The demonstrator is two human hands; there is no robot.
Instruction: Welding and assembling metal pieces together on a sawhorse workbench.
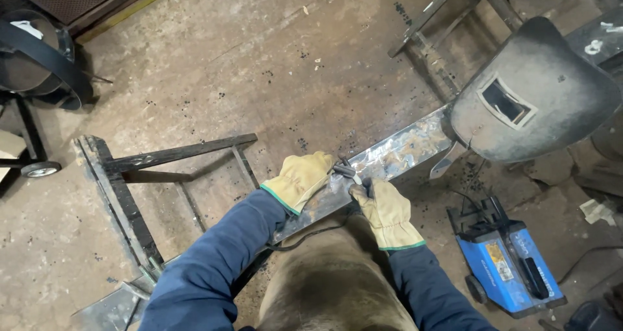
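**Two gloved hands working on a slanting steel bar**

At the far left a dark wheeled stand [32, 78] is standing on the concrete floor [259, 58], and beside it a black steel frame [130, 175] is lying flat. The long flat metal bar [396, 152] is running diagonally, its long axis rising from lower left to upper right, where its far end is pointing under a grey welding mask [538, 91]. The left hand [300, 178], in a yellow leather glove, is lying palm down on the bar, fingers pressed together and aimed up-right, blue sleeve reaching in from below. Just right of it, the right hand [388, 211] is curling around a small dark clamp-like tool [347, 171] touching the bar; whether its grip is tight cannot be told. Further right, a blue welding machine [509, 263] is sitting on the floor.
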